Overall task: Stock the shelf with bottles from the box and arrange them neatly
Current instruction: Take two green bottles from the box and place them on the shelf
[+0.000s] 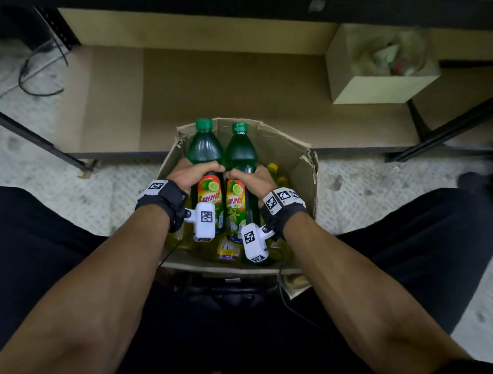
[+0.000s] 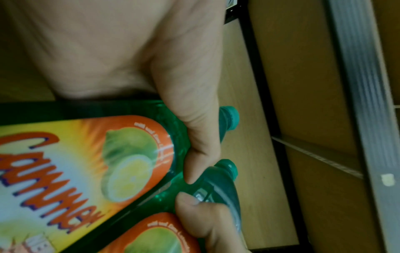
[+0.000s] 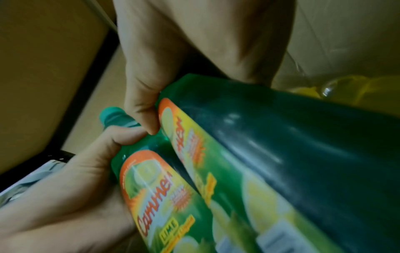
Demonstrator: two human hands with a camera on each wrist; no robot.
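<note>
Two green bottles with green caps and orange lime labels stand side by side, raised out of an open cardboard box (image 1: 297, 156). My left hand (image 1: 192, 172) grips the left bottle (image 1: 205, 149) around its shoulder, thumb (image 2: 194, 137) across the front above the label. My right hand (image 1: 250, 176) grips the right bottle (image 1: 241, 153) the same way, and its thumb (image 3: 140, 102) shows in the right wrist view. The two thumbs almost touch. Yellow bottles (image 1: 272, 168) lie lower in the box. Just beyond the box is the low shelf (image 1: 221, 83), lined with cardboard.
A small open carton (image 1: 376, 88) with crumpled plastic stands on the shelf at the right. Black shelf legs (image 1: 40, 142) slant at both sides. Cables (image 1: 31, 77) trail on the floor at the far left. My knees flank the box.
</note>
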